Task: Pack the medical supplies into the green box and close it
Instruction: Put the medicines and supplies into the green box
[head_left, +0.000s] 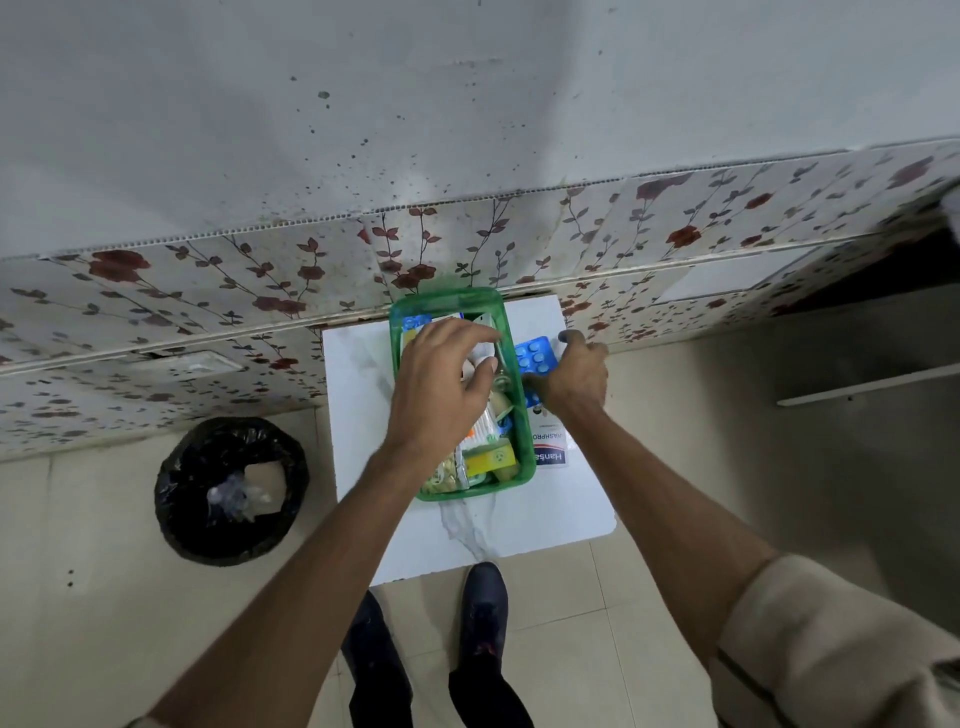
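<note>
Fingers (480, 340) of left hand (441, 384) pressing supplies into box (524, 457) | right hand (574, 371) gripping blister pack (535, 356) | plaster packet (551, 456) on surface (363, 415) unpacked, box unclosed, no lid seen.

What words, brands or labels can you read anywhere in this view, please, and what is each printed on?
"Hansa": cut-off brand name on the flat white packet lying right of the green plastic box.
"WASHPRO": partly hidden, on the same packet.
Print on the blue blister pack in the right hand, and on the supplies in the box: too small to read.
</note>
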